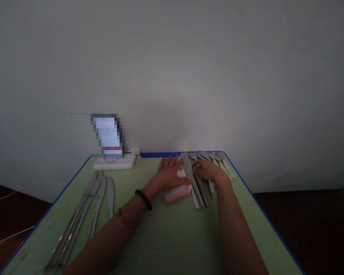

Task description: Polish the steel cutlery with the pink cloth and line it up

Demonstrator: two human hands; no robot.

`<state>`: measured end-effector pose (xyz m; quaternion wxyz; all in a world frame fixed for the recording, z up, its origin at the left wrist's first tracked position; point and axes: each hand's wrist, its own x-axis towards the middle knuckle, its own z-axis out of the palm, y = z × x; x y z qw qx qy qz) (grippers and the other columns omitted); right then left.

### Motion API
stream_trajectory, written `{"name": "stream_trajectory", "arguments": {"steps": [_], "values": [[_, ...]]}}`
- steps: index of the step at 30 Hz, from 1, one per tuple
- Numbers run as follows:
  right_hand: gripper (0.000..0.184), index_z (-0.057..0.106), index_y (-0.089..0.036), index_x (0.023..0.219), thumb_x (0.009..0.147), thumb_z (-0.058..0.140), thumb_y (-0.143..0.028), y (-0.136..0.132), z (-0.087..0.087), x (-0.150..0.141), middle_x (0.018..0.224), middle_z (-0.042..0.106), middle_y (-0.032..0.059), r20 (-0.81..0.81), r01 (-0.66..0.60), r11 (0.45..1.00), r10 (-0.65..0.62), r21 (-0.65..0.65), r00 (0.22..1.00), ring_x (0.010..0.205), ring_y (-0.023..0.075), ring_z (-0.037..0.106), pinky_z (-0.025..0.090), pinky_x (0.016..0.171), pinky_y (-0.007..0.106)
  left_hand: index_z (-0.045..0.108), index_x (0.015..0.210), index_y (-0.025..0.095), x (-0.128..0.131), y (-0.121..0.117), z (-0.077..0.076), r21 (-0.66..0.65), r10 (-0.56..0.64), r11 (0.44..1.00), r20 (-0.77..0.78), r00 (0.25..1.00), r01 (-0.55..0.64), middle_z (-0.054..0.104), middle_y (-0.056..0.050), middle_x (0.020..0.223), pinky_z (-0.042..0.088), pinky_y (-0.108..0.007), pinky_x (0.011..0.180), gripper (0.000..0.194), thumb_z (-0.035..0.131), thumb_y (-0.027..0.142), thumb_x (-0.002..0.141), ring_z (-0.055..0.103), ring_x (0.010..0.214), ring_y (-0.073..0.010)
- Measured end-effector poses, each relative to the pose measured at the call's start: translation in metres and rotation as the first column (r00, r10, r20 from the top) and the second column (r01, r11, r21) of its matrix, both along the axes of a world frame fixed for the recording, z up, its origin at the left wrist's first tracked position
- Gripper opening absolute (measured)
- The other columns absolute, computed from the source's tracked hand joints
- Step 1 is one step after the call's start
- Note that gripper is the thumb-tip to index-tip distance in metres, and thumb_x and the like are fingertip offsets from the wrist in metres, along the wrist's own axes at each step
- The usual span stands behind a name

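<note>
My left hand (169, 173) lies flat, fingers stretched out, on a folded pink and white cloth (177, 193) near the middle of the green table (166, 236). My right hand (208, 170) rests just to the right, fingers curled onto a pile of steel table knives (199, 187) that spreads along the table's far right side. Whether those fingers hold one knife or only touch the pile I cannot make out. Two knives from the pile lie across the cloth's right edge.
Several more steel knives (86, 214) lie in a row on the table's left side. A phone on a white stand (114, 162) sits at the far left edge. The table has a blue rim (160, 154) and stands against a plain white wall.
</note>
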<state>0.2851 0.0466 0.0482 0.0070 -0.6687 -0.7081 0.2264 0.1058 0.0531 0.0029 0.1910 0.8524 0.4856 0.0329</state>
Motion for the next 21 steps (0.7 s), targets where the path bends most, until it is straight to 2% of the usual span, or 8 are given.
{"name": "stream_trajectory", "arguments": {"steps": [8,13,18,21], "values": [[0.029,0.066,-0.018,0.109,0.083,0.055,-0.020,-0.001,0.002,-0.004,0.094,0.070,0.0093,-0.004,0.015,1.000,-0.015,-0.005,1.000,0.093,0.0202,0.063,0.044,0.081,0.028,0.024,0.147,0.016,-0.003,0.000,-0.002,0.000,-0.010,1.000,0.031,0.999,0.010,0.014,-0.015,0.156,0.006,-0.057,0.111,0.099,0.042,0.078,0.072,0.007,0.142,-0.0384],[0.033,0.062,-0.014,0.116,0.088,0.050,-0.025,-0.002,0.007,-0.013,0.094,0.070,0.0111,-0.020,0.011,1.000,-0.011,0.004,1.000,0.088,0.0188,0.065,0.044,0.080,0.026,0.023,0.147,0.011,-0.015,0.000,-0.002,0.010,-0.033,0.999,0.075,0.997,0.033,0.019,-0.016,0.155,0.008,-0.048,0.115,0.100,0.051,0.072,0.073,0.013,0.143,-0.0330],[0.033,0.060,-0.011,0.118,0.089,0.049,-0.024,-0.007,0.016,-0.035,0.088,0.071,0.0106,-0.067,-0.071,0.997,0.072,0.021,0.995,0.079,0.0174,0.066,0.045,0.076,0.026,0.034,0.142,0.008,-0.042,-0.005,0.004,0.030,-0.034,0.999,0.134,0.990,0.030,0.033,-0.017,0.150,0.019,-0.040,0.114,0.083,0.056,0.057,0.079,0.028,0.139,-0.0296],[0.032,0.059,-0.014,0.118,0.090,0.047,-0.025,-0.011,0.022,-0.052,0.089,0.072,0.0079,-0.114,-0.163,0.986,0.167,0.043,0.979,0.075,0.0157,0.066,0.046,0.074,0.025,0.042,0.136,0.008,-0.063,-0.010,0.008,0.046,0.025,0.998,0.172,0.985,-0.033,0.046,-0.017,0.142,0.029,-0.039,0.110,0.062,0.045,0.048,0.089,0.042,0.131,-0.0276]]}}
